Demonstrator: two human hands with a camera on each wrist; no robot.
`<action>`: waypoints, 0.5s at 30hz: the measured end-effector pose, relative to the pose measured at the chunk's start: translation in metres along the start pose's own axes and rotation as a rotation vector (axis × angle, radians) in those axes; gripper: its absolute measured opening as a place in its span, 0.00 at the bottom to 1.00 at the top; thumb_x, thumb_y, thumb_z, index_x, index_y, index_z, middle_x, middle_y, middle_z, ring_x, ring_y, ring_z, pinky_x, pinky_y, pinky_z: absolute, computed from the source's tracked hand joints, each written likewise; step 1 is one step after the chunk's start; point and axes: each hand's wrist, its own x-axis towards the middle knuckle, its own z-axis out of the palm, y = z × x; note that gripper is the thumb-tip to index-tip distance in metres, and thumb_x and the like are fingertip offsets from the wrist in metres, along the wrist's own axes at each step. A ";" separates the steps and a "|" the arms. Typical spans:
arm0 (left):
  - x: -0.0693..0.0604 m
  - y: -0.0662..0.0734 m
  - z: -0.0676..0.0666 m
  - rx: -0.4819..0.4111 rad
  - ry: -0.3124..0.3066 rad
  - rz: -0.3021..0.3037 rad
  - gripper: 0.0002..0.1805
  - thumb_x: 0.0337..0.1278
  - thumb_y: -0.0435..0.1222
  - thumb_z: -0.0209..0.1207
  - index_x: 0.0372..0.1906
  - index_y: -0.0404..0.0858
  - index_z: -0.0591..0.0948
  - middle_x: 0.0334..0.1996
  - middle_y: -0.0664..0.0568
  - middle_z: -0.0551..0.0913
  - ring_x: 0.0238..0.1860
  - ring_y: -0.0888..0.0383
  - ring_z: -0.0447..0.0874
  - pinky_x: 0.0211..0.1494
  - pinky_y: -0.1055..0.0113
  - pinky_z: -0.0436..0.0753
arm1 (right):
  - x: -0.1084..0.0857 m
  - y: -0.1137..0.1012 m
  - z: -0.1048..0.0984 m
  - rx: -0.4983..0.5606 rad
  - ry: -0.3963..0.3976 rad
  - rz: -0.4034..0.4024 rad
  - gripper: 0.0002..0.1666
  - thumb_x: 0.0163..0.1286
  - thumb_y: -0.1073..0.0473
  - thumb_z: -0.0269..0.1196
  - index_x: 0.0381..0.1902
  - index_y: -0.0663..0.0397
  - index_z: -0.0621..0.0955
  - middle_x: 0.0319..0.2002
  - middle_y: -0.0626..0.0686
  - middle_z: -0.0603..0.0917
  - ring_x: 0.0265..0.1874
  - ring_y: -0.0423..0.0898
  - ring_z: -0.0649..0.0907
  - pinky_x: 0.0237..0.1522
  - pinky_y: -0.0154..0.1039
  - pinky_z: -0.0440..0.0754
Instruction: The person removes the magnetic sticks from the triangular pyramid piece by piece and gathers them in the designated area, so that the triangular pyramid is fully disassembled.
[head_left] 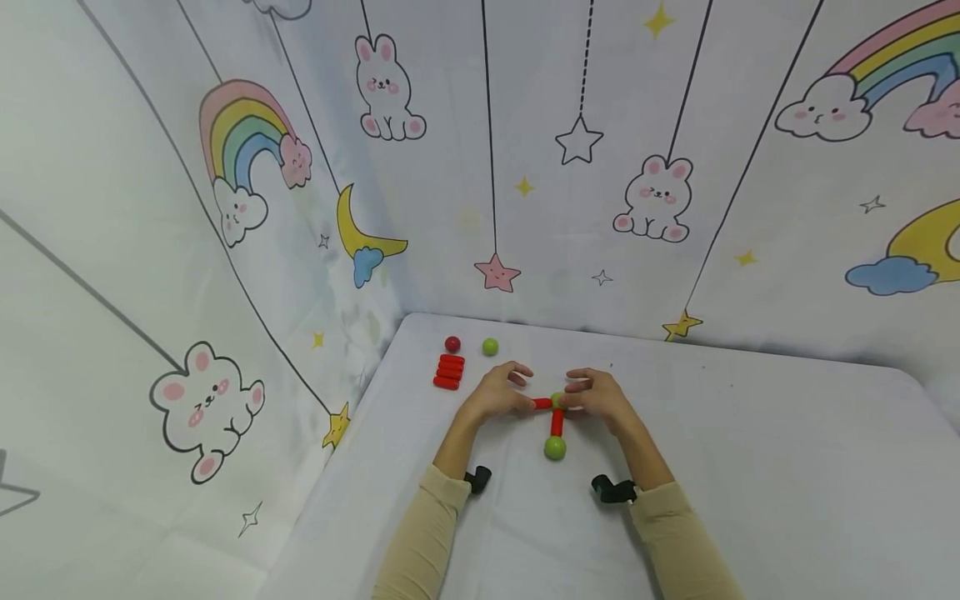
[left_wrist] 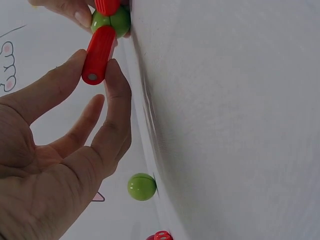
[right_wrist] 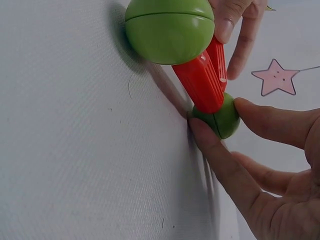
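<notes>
The left hand (head_left: 501, 392) pinches a red rod (left_wrist: 97, 56) between thumb and finger; the metal tip of its free end shows in the left wrist view. That rod's other end meets a green ball (right_wrist: 223, 120), which the right hand (head_left: 600, 395) pinches between thumb and finger. A second red rod (head_left: 557, 422) runs from the same ball toward the person, and a larger-looking green ball (right_wrist: 170, 31) sits at its near end, on the white surface.
Toward the back left of the white table (head_left: 750, 467) lie a red ball (head_left: 452, 343), a loose green ball (head_left: 490, 347) and a column of several red rods (head_left: 450, 367). A patterned cloth (head_left: 450, 192) stands behind and at the left.
</notes>
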 end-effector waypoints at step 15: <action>0.002 -0.001 0.001 0.009 0.009 -0.010 0.30 0.54 0.32 0.75 0.64 0.41 0.81 0.56 0.43 0.83 0.48 0.52 0.81 0.47 0.62 0.85 | 0.001 0.001 0.000 -0.013 0.006 0.004 0.38 0.65 0.69 0.73 0.71 0.67 0.72 0.58 0.69 0.82 0.48 0.57 0.88 0.47 0.48 0.89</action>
